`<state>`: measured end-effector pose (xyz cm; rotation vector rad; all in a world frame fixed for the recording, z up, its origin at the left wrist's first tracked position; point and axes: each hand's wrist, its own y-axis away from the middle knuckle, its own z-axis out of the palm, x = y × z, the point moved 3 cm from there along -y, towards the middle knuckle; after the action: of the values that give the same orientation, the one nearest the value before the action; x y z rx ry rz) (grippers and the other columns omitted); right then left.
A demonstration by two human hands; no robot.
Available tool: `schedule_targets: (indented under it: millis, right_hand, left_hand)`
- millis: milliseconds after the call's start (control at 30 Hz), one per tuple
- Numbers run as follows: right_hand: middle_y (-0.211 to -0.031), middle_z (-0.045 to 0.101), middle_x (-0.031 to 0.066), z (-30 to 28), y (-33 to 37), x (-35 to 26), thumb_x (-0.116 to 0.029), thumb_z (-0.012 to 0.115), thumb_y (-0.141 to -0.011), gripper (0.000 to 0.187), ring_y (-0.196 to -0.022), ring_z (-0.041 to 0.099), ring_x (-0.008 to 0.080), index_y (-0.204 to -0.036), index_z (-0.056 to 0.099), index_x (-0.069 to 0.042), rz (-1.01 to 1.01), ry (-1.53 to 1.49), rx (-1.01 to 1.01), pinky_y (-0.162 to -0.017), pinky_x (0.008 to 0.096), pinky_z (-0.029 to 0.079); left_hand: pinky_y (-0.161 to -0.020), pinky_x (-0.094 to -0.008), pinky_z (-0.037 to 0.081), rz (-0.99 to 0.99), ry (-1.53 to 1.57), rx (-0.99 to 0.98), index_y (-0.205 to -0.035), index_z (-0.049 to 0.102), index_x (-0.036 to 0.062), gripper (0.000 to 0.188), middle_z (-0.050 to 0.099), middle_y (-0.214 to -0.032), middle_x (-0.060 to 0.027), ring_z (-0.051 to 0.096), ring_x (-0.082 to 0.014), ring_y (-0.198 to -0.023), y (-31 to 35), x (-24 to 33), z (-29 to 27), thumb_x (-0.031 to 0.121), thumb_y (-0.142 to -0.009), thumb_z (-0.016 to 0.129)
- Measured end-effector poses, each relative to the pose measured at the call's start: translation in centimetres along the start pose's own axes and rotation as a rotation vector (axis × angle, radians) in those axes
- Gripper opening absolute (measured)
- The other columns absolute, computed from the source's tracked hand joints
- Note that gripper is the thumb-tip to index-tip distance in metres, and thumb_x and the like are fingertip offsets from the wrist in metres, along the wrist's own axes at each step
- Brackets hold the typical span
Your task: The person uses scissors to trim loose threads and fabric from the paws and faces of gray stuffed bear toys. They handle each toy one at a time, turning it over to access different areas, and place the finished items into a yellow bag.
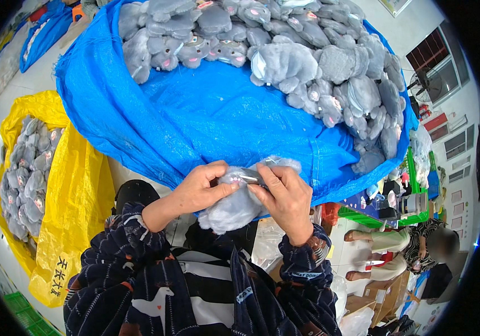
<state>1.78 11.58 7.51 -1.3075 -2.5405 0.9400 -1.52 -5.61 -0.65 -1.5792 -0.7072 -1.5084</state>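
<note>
Between my two hands is a fluffy grey plush toy (231, 210), held in front of my body at the near edge of a large blue woven sack (195, 117). My left hand (195, 190) pinches the toy's upper left side with thumb and fingers. On the toy's other side my right hand (286, 196) presses with thumb and fingertips. A shiny silver-and-dark piece (249, 177) shows between my fingertips against the fur; its kind cannot be made out. The fingers hide part of the toy.
Many grey plush toys (284, 61) with pink details lie piled in the blue sack. At left stands a yellow sack (77, 207) of similar toys. A seated person (419, 246), green crates (419, 218) and cardboard boxes (383, 294) are at right.
</note>
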Motion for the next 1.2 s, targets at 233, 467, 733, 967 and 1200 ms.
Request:
schedule_targets:
  millis: [233, 467, 733, 967, 1200]
  right_hand:
    - [-0.084, 0.058, 0.0027, -0.4, -0.3, 0.6, -0.021, 0.077, -0.069, 0.04, -0.069, 0.059, 0.019, -0.106, 0.065, -0.01, -0.093, -0.015, -0.047, -0.056, 0.0309, 0.048]
    - [-0.086, 0.057, 0.0026, -1.3, -0.9, 0.4, -0.022, 0.074, -0.072, 0.038, -0.073, 0.058, 0.0187, -0.107, 0.065, -0.011, -0.147, 0.072, -0.105, -0.061, 0.0315, 0.048]
    - [-0.089, 0.057, 0.002, -1.4, -1.1, 0.0, -0.024, 0.07, -0.076, 0.04, -0.076, 0.056, 0.0186, -0.112, 0.062, -0.012, -0.207, 0.134, -0.166, -0.064, 0.032, 0.046]
    - [-0.09, 0.057, 0.0019, -1.5, -1.1, -0.2, -0.023, 0.07, -0.076, 0.039, -0.077, 0.056, 0.0187, -0.112, 0.061, -0.012, -0.216, 0.148, -0.179, -0.065, 0.0322, 0.046]
    - [-0.081, 0.057, 0.0041, 0.6, 0.0, 0.8, -0.023, 0.071, -0.077, 0.034, -0.063, 0.055, 0.0171, -0.107, 0.064, -0.009, -0.018, -0.158, -0.09, -0.055, 0.0298, 0.044]
  left_hand:
    - [-0.061, -0.0249, 0.037, -0.042, -0.099, -0.136, -0.091, 0.062, -0.0006, 0.014, 0.048, -0.081, -0.0007, 0.045, -0.0072, -0.075, -0.3, 1.0, -0.4, 0.014, -0.089, 0.062]
    - [-0.06, -0.0278, 0.037, -0.044, -0.184, -0.162, -0.091, 0.062, -0.0004, 0.015, 0.048, -0.079, -0.0043, 0.046, -0.0116, -0.072, -0.9, 2.3, -0.5, 0.014, -0.086, 0.064]
    - [-0.061, -0.03, 0.038, -0.085, -0.257, -0.171, -0.093, 0.063, -0.0013, 0.016, 0.05, -0.079, -0.0062, 0.048, -0.0144, -0.072, -1.1, 2.5, -0.2, 0.012, -0.085, 0.065]
    - [-0.061, -0.0296, 0.038, -0.099, -0.253, -0.162, -0.092, 0.062, -0.0021, 0.014, 0.05, -0.079, -0.0062, 0.048, -0.0137, -0.071, -1.0, 2.4, -0.1, 0.008, -0.083, 0.064]
    - [-0.053, -0.0279, 0.036, -0.068, -0.106, -0.087, -0.081, 0.059, -0.0032, 0.018, 0.048, -0.075, -0.0038, 0.044, -0.0072, -0.064, -0.9, 0.4, 0.0, 0.014, -0.085, 0.063]
